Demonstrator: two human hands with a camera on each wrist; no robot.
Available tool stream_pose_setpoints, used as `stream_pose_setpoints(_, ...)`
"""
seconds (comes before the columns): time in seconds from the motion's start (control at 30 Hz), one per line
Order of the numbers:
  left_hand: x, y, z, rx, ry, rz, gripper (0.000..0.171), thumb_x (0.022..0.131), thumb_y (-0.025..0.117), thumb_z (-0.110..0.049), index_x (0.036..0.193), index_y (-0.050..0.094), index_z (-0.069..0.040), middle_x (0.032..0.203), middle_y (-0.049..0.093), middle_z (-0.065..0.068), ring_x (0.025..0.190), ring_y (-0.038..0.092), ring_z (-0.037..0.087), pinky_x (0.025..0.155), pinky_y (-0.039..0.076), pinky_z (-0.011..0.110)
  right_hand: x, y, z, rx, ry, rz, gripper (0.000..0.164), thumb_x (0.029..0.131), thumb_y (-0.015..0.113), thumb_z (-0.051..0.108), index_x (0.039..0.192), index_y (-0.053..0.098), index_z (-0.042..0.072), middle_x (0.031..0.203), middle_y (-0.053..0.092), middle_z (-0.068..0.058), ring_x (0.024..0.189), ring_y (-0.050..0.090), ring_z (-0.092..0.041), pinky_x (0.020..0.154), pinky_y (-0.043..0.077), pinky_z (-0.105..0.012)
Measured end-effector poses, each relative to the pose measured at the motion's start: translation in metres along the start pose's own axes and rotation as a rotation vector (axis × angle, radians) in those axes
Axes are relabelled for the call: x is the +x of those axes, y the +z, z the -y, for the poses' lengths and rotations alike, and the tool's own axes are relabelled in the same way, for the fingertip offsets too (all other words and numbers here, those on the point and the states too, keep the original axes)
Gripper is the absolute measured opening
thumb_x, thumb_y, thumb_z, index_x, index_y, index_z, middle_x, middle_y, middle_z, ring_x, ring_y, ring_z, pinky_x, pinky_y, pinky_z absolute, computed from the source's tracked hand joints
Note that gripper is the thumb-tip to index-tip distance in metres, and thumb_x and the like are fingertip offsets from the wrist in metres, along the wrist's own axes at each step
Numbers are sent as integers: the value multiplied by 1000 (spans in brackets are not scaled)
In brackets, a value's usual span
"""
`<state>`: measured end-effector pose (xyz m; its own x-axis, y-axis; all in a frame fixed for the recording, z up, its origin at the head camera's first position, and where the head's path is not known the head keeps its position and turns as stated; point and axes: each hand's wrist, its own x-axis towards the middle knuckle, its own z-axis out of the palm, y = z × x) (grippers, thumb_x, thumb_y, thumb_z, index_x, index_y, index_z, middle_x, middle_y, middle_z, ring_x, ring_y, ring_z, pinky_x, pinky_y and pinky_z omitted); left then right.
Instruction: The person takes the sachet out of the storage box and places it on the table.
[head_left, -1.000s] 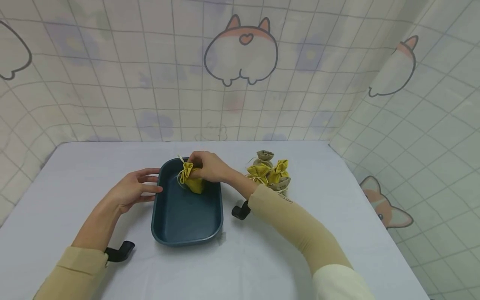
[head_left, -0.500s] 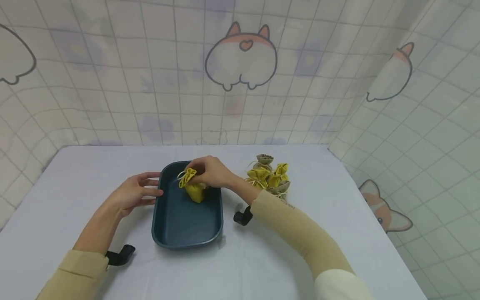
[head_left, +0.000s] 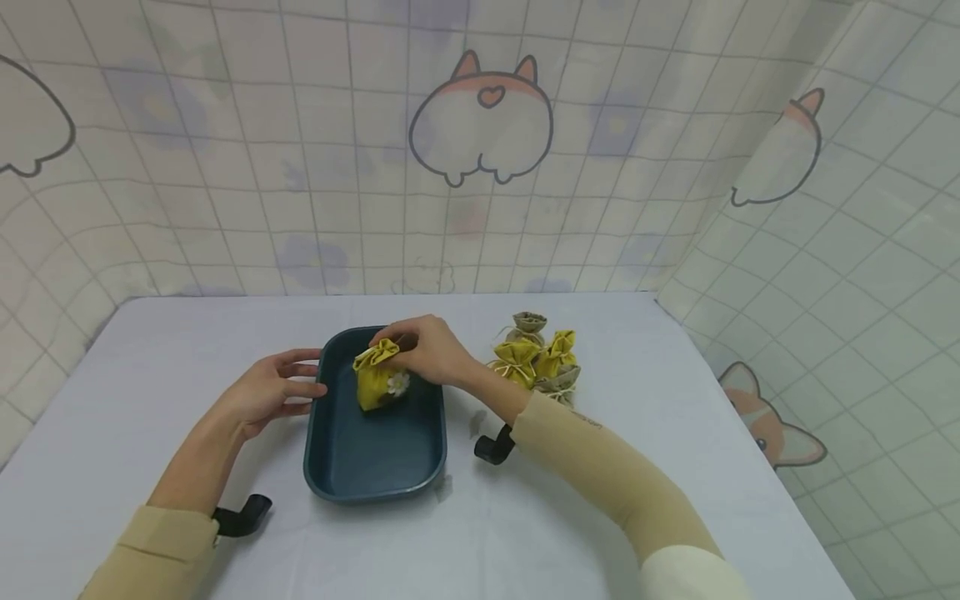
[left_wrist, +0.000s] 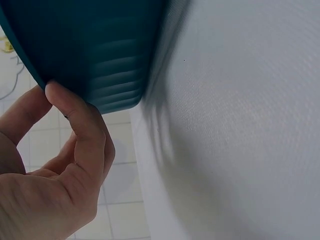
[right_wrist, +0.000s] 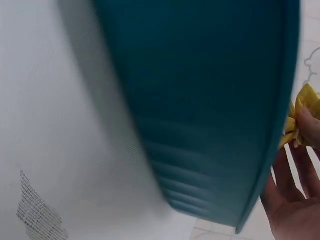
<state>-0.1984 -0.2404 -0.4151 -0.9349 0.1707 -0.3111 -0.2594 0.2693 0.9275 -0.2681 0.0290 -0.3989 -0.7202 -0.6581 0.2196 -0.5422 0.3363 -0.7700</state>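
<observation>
A yellow drawstring pouch (head_left: 375, 392) with a white flower on its side is held by its gathered neck in my right hand (head_left: 425, 348). It hangs over the back part of a dark blue-green tray (head_left: 375, 492), and its neck also shows past the tray rim in the right wrist view, where the right hand (right_wrist: 297, 200) pinches it. At the tray's left side my left hand (head_left: 266, 387) holds the rim. In the left wrist view, the left hand (left_wrist: 65, 165) has a fingertip on the outer wall just under the rim and another digit behind it.
Right of the tray, a cluster of small pouches stands on the white table (head_left: 510, 517): yellow pouches (head_left: 516, 360) and grey-tan pouches (head_left: 558, 385). Black wrist mounts (head_left: 243, 517) stick out beside the forearms. A patterned curtain (head_left: 337, 208) hangs behind the table.
My right hand has turned the yellow pouch more upright, bringing its flower into sight, and shifted slightly right. My left hand stays at the tray. The head view has tilted up slightly.
</observation>
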Motion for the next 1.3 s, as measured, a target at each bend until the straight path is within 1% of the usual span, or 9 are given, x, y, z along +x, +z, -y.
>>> stream_pose_setpoints(0.13, 1, 1, 2, 1, 0, -6, 79, 96, 72, -9, 160, 28, -2, 150, 40, 30, 107, 64, 25, 88, 58, 37, -7, -5, 9, 17, -7, -40, 26, 89, 81, 8, 114, 78, 12, 110, 75, 2, 89, 69, -6, 84, 54, -23)
stream_pose_setpoints(0.33, 1, 3, 2, 12, -3, -19, 78, 96, 72, -9, 160, 28, -2, 150, 40, 30, 107, 64, 25, 88, 58, 36, -20, -17, 23, 60, 45, -71, 25, 90, 80, 8, 114, 78, 12, 112, 75, 0, 92, 69, -10, 83, 56, -25)
stream_pose_setpoints(0.47, 1, 4, 4, 9, -8, -20, 78, 96, 71, -7, 161, 28, -3, 151, 40, 30, 108, 64, 25, 87, 58, 36, -31, -26, 28, 98, 68, -112, 24, 91, 80, 8, 114, 78, 11, 111, 74, 0, 95, 69, -14, 81, 57, -27)
stream_pose_setpoints(0.63, 2, 3, 4, 10, 9, -8, 77, 96, 71, -8, 160, 29, -3, 150, 41, 29, 107, 65, 25, 87, 58, 36, -47, -42, 33, 131, 93, -168, 23, 90, 81, 11, 113, 78, 13, 111, 73, 5, 97, 68, -13, 79, 58, -31)
stream_pose_setpoints(0.73, 2, 3, 4, 17, 19, -2, 76, 97, 70, -9, 160, 29, -2, 149, 42, 29, 108, 65, 26, 88, 58, 36, -59, -54, 38, 148, 111, -192, 23, 90, 81, 11, 113, 78, 14, 111, 73, 5, 99, 68, -15, 80, 58, -33)
stream_pose_setpoints(0.97, 2, 1, 2, 25, 25, 2, 77, 97, 70, -9, 161, 28, -3, 149, 41, 28, 110, 64, 27, 88, 58, 36, -80, -75, 38, 161, 135, -252, 22, 90, 81, 10, 111, 78, 16, 111, 73, 5, 97, 69, -18, 80, 59, -37)
stream_pose_setpoints(1.07, 1, 0, 2, 31, 27, 0, 76, 98, 70, -8, 161, 27, -3, 150, 41, 28, 112, 64, 28, 89, 57, 37, -86, -79, 36, 159, 144, -270, 23, 89, 82, 11, 111, 78, 16, 109, 74, 4, 96, 69, -19, 79, 59, -38)
stream_pose_setpoints(1.3, 0, 2, 3, 43, 28, -11, 76, 97, 71, -9, 160, 29, -2, 149, 41, 29, 109, 64, 28, 90, 57, 37, -102, -86, 30, 154, 180, -295, 23, 88, 82, 10, 110, 78, 15, 109, 74, 3, 100, 69, -18, 83, 58, -38)
